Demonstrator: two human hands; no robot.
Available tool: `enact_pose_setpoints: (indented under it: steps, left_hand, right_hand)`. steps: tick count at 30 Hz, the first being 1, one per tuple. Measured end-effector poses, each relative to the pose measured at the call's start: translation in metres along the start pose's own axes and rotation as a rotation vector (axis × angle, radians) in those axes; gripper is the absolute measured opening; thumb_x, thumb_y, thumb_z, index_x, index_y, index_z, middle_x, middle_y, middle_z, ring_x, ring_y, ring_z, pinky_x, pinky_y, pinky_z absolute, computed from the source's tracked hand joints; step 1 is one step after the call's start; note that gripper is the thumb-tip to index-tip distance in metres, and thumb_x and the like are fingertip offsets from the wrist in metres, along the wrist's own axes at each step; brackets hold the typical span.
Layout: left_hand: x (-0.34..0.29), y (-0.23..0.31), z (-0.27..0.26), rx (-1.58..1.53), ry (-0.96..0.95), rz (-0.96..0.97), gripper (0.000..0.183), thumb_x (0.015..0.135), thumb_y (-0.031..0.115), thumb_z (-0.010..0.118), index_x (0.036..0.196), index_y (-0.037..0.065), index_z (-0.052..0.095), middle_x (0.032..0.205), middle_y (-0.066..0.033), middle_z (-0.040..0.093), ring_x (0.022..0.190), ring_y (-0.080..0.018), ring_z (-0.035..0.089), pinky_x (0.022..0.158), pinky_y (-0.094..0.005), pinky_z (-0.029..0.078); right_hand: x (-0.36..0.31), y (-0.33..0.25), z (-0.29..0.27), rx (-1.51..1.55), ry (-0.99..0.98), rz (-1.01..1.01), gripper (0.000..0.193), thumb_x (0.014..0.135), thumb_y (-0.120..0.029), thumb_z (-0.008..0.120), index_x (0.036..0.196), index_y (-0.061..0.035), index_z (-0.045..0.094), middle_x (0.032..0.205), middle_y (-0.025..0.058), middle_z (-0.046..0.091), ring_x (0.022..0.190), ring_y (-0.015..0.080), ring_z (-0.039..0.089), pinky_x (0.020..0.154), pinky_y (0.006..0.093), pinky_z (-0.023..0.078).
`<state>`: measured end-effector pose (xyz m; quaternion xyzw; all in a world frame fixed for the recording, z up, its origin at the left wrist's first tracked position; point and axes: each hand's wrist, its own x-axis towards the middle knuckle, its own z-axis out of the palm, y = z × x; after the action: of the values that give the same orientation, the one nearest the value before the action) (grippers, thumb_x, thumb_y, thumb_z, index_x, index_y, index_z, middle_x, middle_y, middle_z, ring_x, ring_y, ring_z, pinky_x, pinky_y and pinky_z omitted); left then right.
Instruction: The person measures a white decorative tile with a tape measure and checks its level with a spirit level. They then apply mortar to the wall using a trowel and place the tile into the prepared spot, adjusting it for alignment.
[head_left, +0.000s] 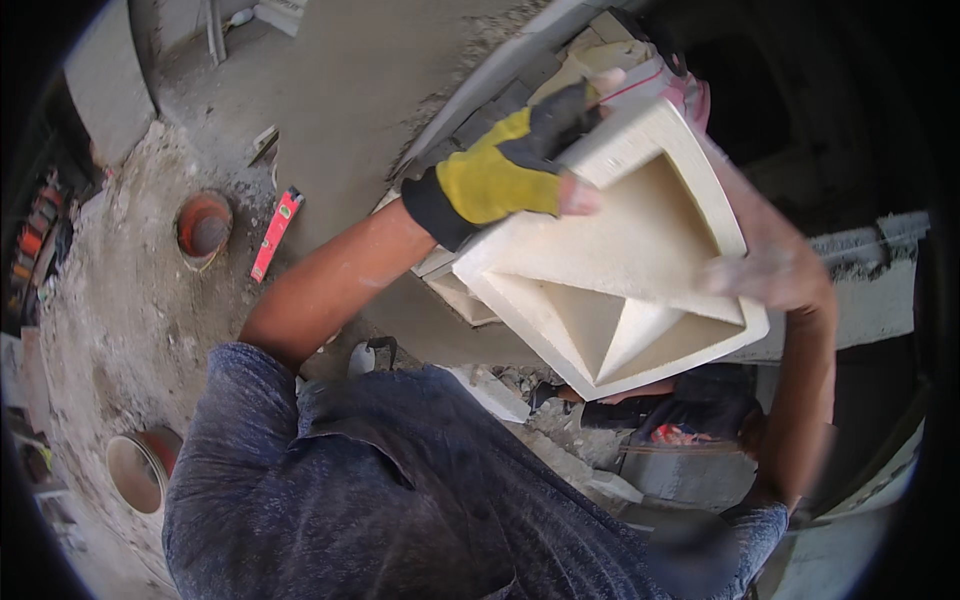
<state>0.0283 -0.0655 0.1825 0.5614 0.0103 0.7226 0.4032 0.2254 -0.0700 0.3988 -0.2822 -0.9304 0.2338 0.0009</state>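
A cream-coloured ventilation block (640, 235) with deep angular recesses is held tilted in front of my chest. My left hand (515, 160), in a yellow and black fingertip-less glove, grips its upper left edge, with the thumb on the near face. My right hand (765, 275) is bare and smeared by motion, and its fingers close over the block's right corner. Under the block's left side, a second cream block (462, 298) shows in part. Close to my left elbow lies a tool with a black handle (375, 350), partly hidden by my shirt.
To the left, an orange-rimmed bucket (203, 228) and a red spirit level (275, 235) stand on the dusty floor. Another bucket (140, 472) is at lower left. Dark clothing (690, 405) and part of a bare limb show below the block. A ledge (860, 300) runs along the right.
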Motion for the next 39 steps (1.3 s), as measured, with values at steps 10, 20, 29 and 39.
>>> enact_pose_setpoints:
  steps: [10, 20, 29, 39]
  left_hand:
    - [-0.078, 0.026, -0.078, 0.616, -0.176, -0.243, 0.080, 0.090, 0.038, 0.069, 0.153, 0.010, 0.031, 0.149, -0.0142, 0.044, 0.134, -0.0259, 0.045, 0.112, -0.0385, 0.035]
    - [-0.243, -0.134, -0.078, 1.047, 0.271, -0.963, 0.034, 0.093, 0.041, 0.057, 0.111, 0.013, 0.063, 0.111, -0.0135, 0.067, 0.106, -0.0362, 0.060, 0.093, -0.0428, 0.047]
    - [-0.177, -0.233, -0.046, 1.074, 0.780, -0.925, 0.082, 0.089, 0.051, 0.057, 0.140, -0.010, 0.037, 0.144, -0.0359, 0.038, 0.140, -0.0472, 0.031, 0.117, -0.0421, 0.029]
    - [-0.139, -0.227, -0.035, 0.903, 1.030, -0.932, 0.094, 0.088, 0.052, 0.056, 0.149, -0.010, 0.021, 0.156, -0.0336, 0.019, 0.148, -0.0444, 0.017, 0.120, -0.0420, 0.023]
  right_hand:
    - [0.015, 0.064, 0.093, 0.314, 0.239, 0.127, 0.107, 0.060, -0.023, 0.090, 0.149, 0.0035, 0.037, 0.139, 0.0209, 0.051, 0.128, 0.0272, 0.049, 0.110, 0.0331, 0.034]
    - [0.102, 0.159, 0.126, -0.174, 0.388, 0.078, 0.095, 0.060, -0.020, 0.086, 0.146, -0.0076, 0.048, 0.123, 0.0216, 0.054, 0.111, 0.0356, 0.056, 0.098, 0.0423, 0.044]
    - [0.170, 0.202, 0.157, -0.018, 0.282, 0.011, 0.092, 0.062, -0.024, 0.086, 0.145, -0.0081, 0.050, 0.121, 0.0220, 0.054, 0.111, 0.0337, 0.056, 0.098, 0.0405, 0.044]
    - [0.192, 0.213, 0.171, -0.041, 0.233, -0.061, 0.090, 0.060, -0.030, 0.087, 0.141, -0.0095, 0.054, 0.120, 0.0228, 0.057, 0.119, 0.0346, 0.050, 0.104, 0.0414, 0.039]
